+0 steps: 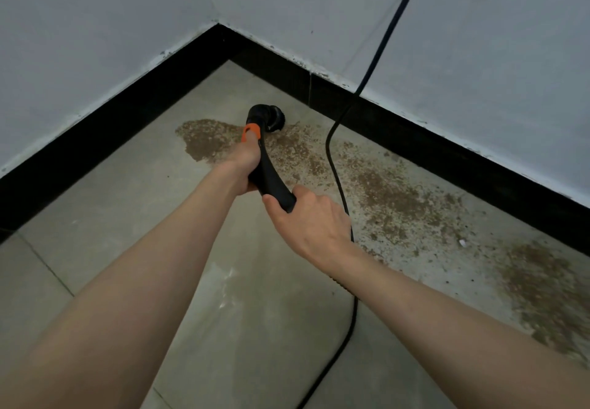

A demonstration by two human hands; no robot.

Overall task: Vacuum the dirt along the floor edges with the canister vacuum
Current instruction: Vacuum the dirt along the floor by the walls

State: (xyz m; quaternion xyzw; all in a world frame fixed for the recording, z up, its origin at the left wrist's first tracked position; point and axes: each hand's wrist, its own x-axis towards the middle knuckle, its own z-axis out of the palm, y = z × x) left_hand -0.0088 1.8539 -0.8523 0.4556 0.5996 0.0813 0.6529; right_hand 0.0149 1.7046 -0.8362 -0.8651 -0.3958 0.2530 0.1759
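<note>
A black vacuum handle (269, 173) with an orange collar (250, 132) points toward the room corner. Its round brush nozzle (275, 118) touches the grey floor close to the black skirting. My left hand (244, 161) grips the handle just below the orange collar. My right hand (311, 220) grips the rear end of the handle. Brown dirt (399, 199) lies scattered along the right wall edge, with a denser patch (207, 138) left of the nozzle. The canister is out of view.
A black power cord (335, 165) runs down the right wall, across the dirt and under my right forearm to the bottom edge. Black skirting (127, 105) lines both white walls. Tile floor (105, 217) stretches to the left.
</note>
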